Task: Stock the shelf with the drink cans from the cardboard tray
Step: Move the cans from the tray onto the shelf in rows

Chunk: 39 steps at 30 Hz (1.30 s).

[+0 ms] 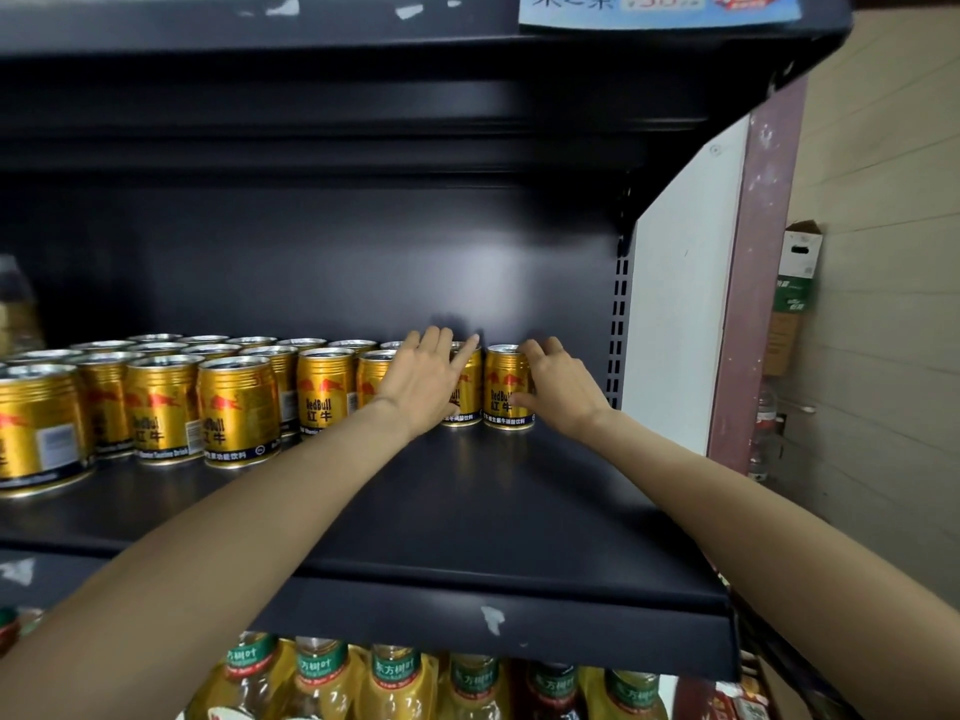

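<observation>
Several gold drink cans (236, 410) stand in rows on the dark shelf (467, 511), filling its left and middle. My left hand (426, 379) reaches to the back of the shelf, its straight fingers lying over a gold can (466, 402) there. My right hand (558, 387) holds the rightmost can (505, 389), fingers round its right side and thumb on its front. Both cans stand upright on the shelf. The cardboard tray is out of view.
The right end and front of the shelf are bare dark metal, with a white side panel (680, 283) closing it at the right. Bottles with green labels (395, 678) fill the shelf below. A cardboard box (795, 283) stands by the wall at the right.
</observation>
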Available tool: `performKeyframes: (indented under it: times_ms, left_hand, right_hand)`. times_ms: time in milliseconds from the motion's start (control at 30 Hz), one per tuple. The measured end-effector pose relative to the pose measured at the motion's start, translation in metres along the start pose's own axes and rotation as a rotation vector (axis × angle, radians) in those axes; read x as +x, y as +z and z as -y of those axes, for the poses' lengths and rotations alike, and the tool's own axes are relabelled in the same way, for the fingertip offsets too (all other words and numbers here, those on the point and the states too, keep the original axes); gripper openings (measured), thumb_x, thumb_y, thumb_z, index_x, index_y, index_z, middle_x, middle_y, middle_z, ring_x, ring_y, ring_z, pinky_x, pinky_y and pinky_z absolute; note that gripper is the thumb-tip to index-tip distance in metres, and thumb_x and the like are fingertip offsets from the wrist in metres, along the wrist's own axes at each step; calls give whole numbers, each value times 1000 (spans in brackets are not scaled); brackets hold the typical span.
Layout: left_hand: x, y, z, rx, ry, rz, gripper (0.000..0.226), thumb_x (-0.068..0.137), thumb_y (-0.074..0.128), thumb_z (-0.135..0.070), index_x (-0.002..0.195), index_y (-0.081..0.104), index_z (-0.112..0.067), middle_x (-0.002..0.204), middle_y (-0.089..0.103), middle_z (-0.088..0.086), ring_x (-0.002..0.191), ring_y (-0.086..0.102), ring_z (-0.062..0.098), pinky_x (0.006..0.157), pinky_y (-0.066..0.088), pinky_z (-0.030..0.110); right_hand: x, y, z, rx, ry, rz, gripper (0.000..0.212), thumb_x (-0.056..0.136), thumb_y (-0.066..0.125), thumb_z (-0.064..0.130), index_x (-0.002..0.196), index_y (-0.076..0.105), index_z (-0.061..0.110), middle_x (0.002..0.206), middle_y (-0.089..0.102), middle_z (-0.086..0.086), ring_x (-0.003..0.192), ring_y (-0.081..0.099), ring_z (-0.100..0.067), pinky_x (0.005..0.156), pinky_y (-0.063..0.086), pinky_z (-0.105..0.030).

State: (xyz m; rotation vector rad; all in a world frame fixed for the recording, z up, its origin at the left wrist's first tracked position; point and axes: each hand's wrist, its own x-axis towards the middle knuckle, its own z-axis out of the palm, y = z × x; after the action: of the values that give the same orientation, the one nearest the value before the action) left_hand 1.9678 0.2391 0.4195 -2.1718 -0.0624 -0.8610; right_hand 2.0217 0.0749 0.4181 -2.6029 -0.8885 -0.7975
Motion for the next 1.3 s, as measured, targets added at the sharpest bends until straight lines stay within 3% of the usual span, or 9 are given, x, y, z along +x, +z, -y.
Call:
performKeyframes:
  times_ms: [333, 500, 600, 700, 800, 933, 1033, 1167, 1300]
  left_hand:
    - [-1, 3, -1, -89, -22, 17, 89, 90, 47, -54, 148, -4, -10, 137, 38, 13, 124, 43, 28, 103, 35, 40]
    - [-2, -3, -2, -103, -29, 7, 89, 90, 46, -55, 148, 1, -5, 136, 41, 13, 125, 41, 27, 106, 32, 40]
    - [-4, -17, 2, -188, -66, 3, 80, 91, 44, -53, 147, 12, -6, 141, 39, 12, 129, 37, 26, 105, 32, 39]
    - [-15, -42, 10, -358, -107, -75, 63, 92, 42, -49, 141, 32, -11, 138, 44, 7, 129, 39, 23, 102, 33, 36]
    - [-40, -71, 16, -573, -135, -221, 45, 92, 44, -45, 126, 53, -18, 124, 58, 3, 118, 48, 21, 94, 38, 34]
    - [-97, -106, 14, -857, -240, -436, 32, 84, 45, -45, 98, 66, -25, 92, 69, -9, 93, 59, 16, 71, 44, 27]
    - [-151, -116, 10, -1153, -317, -509, 27, 88, 46, -40, 98, 67, -26, 89, 68, -14, 87, 60, 6, 66, 46, 24]
    - [-233, -106, 2, -1545, -454, -572, 26, 95, 45, -29, 106, 65, -16, 101, 66, -5, 95, 61, 5, 80, 49, 21]
    - [-330, -78, -12, -1787, -584, -400, 21, 95, 44, -27, 104, 63, -21, 98, 66, -14, 95, 62, 2, 81, 45, 15]
  right_hand:
    - [2, 5, -3, -9, 4, -2, 59, 88, 62, 29, 137, 35, 10, 133, 42, -15, 112, 55, -35, 88, 48, -40]
    - [-3, -2, -13, -56, -35, 76, 81, 89, 56, 44, 151, 9, 24, 157, 20, -4, 141, 24, -29, 105, 38, -45]
    - [-12, -18, -13, -49, -72, 64, 80, 89, 54, 47, 150, 9, 24, 159, 15, -1, 145, 16, -25, 112, 29, -43]
    - [-29, -42, -3, 1, -104, -50, 66, 89, 54, 46, 145, 31, 18, 152, 34, -3, 141, 26, -26, 113, 27, -40]
    - [-60, -66, 18, 60, -172, -239, 47, 89, 55, 43, 126, 55, 15, 128, 59, -6, 125, 45, -30, 103, 38, -43]
    - [-120, -86, 62, 77, -246, -538, 31, 87, 51, 33, 108, 63, 14, 98, 69, -4, 98, 59, -29, 84, 45, -39]
    - [-164, -79, 99, -28, -242, -741, 22, 90, 52, 21, 103, 66, 11, 88, 70, -4, 85, 62, -27, 84, 40, -34]
    - [-228, -45, 152, 157, -170, -769, 20, 92, 51, 16, 99, 67, 7, 87, 70, -3, 77, 64, -21, 70, 46, -29]
    - [-296, 8, 202, 450, -83, -540, 20, 92, 53, 18, 103, 66, 7, 91, 70, -2, 79, 66, -15, 65, 53, -30]
